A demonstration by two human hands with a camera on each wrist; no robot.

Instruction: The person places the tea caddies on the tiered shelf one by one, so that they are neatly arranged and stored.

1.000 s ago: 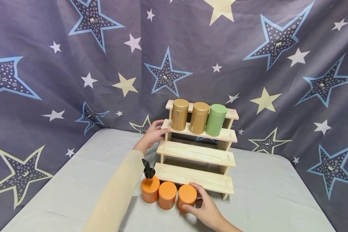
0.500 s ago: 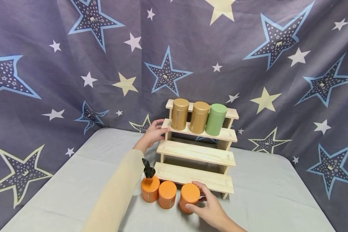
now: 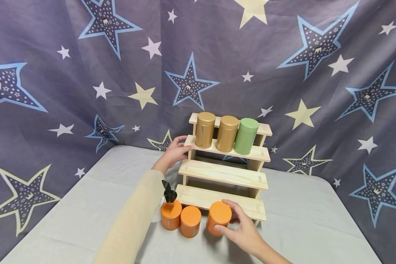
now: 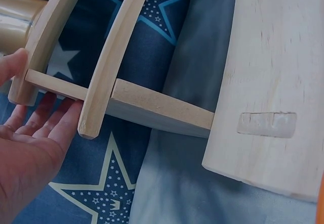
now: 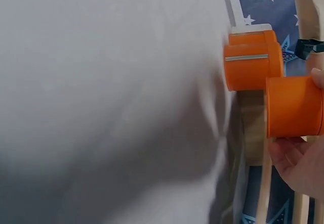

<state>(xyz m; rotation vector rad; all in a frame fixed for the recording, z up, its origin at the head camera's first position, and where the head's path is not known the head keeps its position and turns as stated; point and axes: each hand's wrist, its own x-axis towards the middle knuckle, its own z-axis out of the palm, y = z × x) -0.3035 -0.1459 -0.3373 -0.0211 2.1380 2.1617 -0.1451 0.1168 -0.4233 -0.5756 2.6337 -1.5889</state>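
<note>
My right hand holds an orange lidded canister upright, thumb on the near side and fingers round the far side. In the right wrist view this canister stands clear of the table cloth, beside the lowest board. Two more orange canisters stand side by side on the table to its left. At the four-step wooden rack, my left hand grips the left end of an upper board. The left wrist view has the thumb above that board and the fingers underneath.
Two gold canisters and a green one stand in a row on the rack's second board from the top. My left sleeve crosses the table cloth. A star-patterned curtain hangs behind.
The right hand has moved the orange canister rightward away from the other two and raised it off the table. The left hand has stayed on the rack.
</note>
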